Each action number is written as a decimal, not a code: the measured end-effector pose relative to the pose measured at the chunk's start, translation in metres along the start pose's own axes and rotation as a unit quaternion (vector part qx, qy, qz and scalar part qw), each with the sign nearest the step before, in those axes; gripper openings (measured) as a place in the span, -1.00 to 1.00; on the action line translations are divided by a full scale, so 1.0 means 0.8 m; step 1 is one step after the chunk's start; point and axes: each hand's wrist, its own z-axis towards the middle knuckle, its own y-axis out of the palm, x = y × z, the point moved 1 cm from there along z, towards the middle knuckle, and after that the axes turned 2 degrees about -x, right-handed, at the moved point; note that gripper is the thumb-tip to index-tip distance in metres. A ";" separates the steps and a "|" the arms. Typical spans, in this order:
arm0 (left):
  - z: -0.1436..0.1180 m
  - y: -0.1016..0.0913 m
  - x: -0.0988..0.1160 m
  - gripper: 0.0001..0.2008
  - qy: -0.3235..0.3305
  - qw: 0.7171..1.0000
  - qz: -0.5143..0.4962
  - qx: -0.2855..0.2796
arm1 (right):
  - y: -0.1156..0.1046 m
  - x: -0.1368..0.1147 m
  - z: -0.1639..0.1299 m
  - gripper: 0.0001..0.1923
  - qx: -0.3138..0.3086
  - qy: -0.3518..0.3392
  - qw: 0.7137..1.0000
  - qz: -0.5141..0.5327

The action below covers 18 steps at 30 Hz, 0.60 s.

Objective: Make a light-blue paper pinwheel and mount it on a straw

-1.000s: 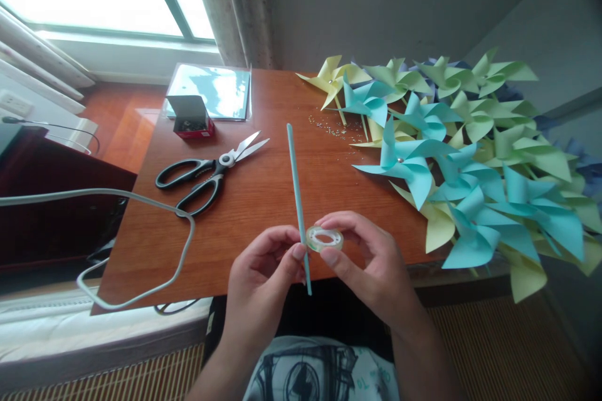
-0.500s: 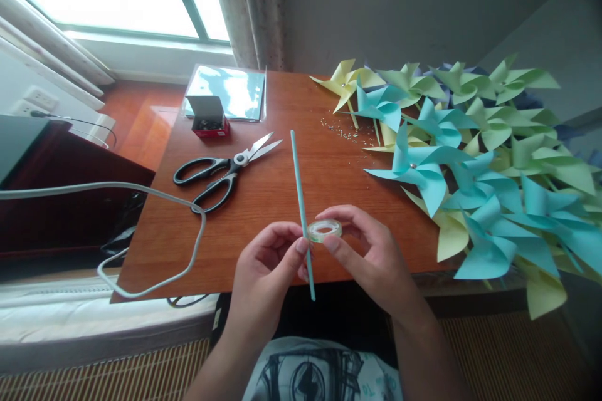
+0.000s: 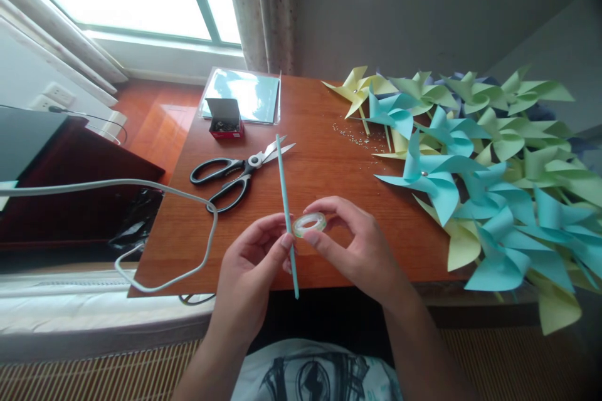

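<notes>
A thin light-blue paper stick [image 3: 284, 188] stands nearly upright in the view, its top leaning a little left. My left hand [image 3: 254, 260] is closed on it below the middle, thumb and fingers pinching it. My right hand [image 3: 352, 244] pinches a small roll of clear tape [image 3: 309, 224] between thumb and forefinger. The roll's left edge is right beside the stick, by my left thumb. Whether a strip of tape runs between them I cannot tell. Beyond the stick, black-handled scissors [image 3: 244, 169] lie on the table with blades spread.
Several blue, green and yellow paper pinwheels [image 3: 423, 172] cover the right of the wooden table [image 3: 324, 156]. Tiny beads [image 3: 352, 136] are scattered near them. A small red box [image 3: 226, 128], open, stands by a plastic-wrapped pack of paper [image 3: 254, 91]. A white cable [image 3: 207, 244] loops over the left edge.
The view has turned slightly left, so the table things sit further right in the picture. Both hands, with stick and tape, appear slightly further left, and the stick's top now overlaps the scissor blades.
</notes>
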 end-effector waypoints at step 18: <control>-0.005 -0.016 0.000 -0.77 0.069 0.995 0.068 0.032 | 0.005 0.005 0.006 -0.76 0.033 -0.014 0.998 -0.044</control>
